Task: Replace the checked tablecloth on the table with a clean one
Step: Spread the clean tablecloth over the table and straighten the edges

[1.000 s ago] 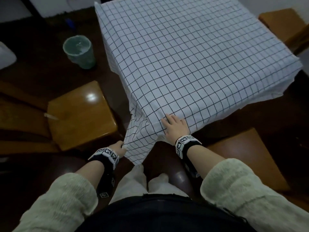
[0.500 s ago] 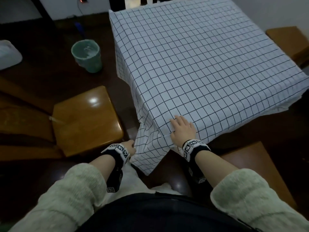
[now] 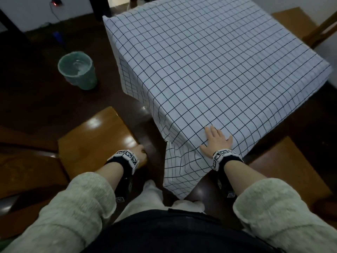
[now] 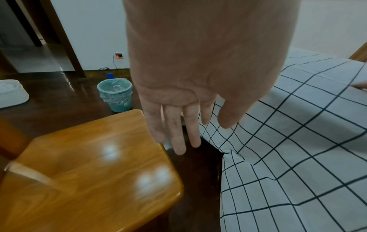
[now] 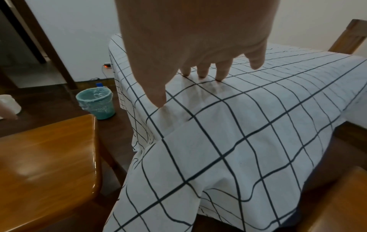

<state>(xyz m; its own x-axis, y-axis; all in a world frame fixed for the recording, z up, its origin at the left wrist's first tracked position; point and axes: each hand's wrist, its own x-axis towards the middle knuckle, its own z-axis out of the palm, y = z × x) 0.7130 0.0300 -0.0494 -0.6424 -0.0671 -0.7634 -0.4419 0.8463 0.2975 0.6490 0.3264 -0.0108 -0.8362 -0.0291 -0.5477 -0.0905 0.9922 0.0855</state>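
Observation:
A white tablecloth with a dark check covers the square table, its near corner hanging down in front of me. My right hand lies flat on the cloth at that near corner, fingers spread and pressing. My left hand hangs free between the wooden stool and the hanging corner, fingers straight and empty. It touches neither the cloth nor the stool. No second tablecloth is in view.
A glossy wooden stool stands at my left, another at my right. A teal waste bin with a liner sits on the dark floor beyond. A wooden chair stands at the table's far right.
My left hand has let go of the cloth's hanging corner and drawn away to the left over the stool's edge. The right hand stays pressed flat on the table corner.

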